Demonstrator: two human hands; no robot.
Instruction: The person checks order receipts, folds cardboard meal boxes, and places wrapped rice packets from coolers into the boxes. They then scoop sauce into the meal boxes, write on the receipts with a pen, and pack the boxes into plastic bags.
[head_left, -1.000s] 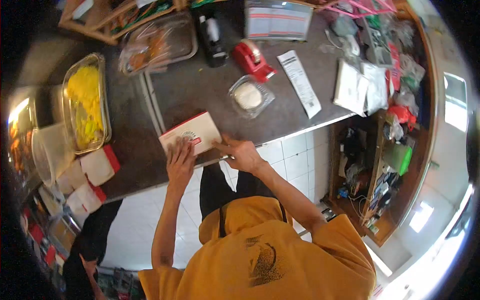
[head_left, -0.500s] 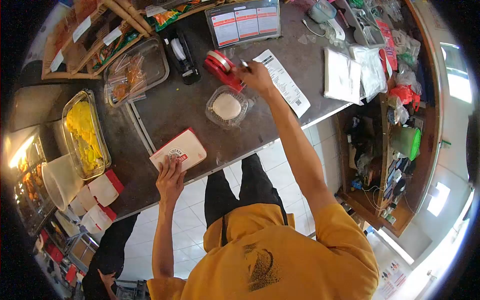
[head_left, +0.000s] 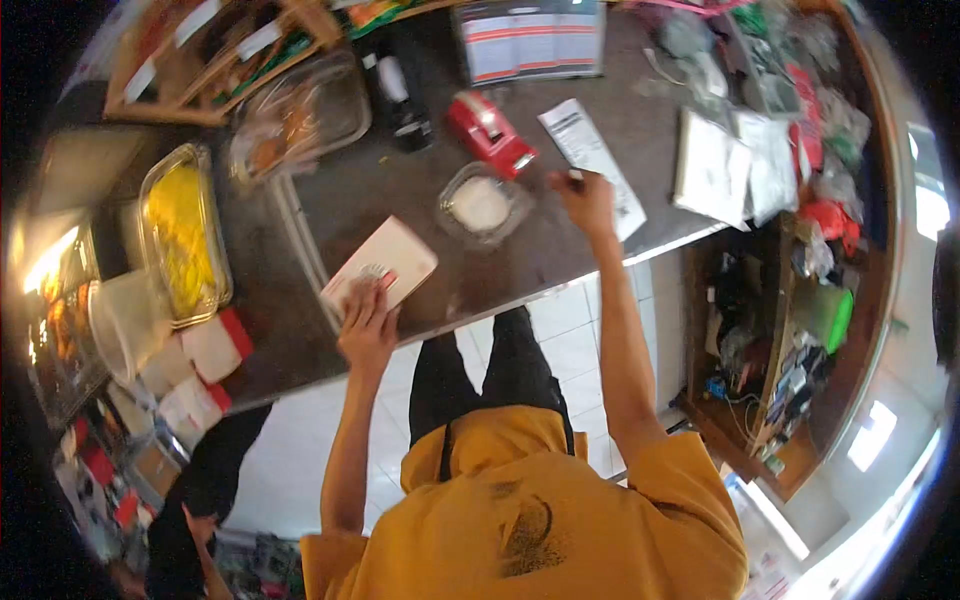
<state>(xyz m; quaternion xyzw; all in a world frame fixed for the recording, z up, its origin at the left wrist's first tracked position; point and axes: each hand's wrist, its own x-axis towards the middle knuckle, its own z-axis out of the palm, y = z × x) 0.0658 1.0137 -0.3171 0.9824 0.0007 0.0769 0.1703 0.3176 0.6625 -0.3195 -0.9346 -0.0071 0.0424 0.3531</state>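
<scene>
My left hand point(head_left: 367, 325) holds the near end of a white paper food box point(head_left: 395, 258) with red print, its fingers lying over the top. The box sits on the dark counter near its front edge. My right hand point(head_left: 587, 203) is closed in a pinch above the counter, beside a printed receipt point(head_left: 597, 160). Something small and pale shows at its fingertips, too blurred to name. To the left of that hand are a red tape dispenser point(head_left: 490, 135) and a clear plastic container point(head_left: 480, 205) with a round white item inside.
A glass dish of yellow food point(head_left: 183, 235) and red-and-white boxes point(head_left: 215, 345) are at the left. A black dispenser point(head_left: 400, 100) and a sign holder point(head_left: 533, 45) stand at the back. White plastic bags point(head_left: 710, 170) lie right. Another person's leg point(head_left: 205, 490) shows lower left.
My right hand has moved away from the tape dispenser, toward the receipt and closer to me. The box under my left hand has turned slightly. The whole view has shifted.
</scene>
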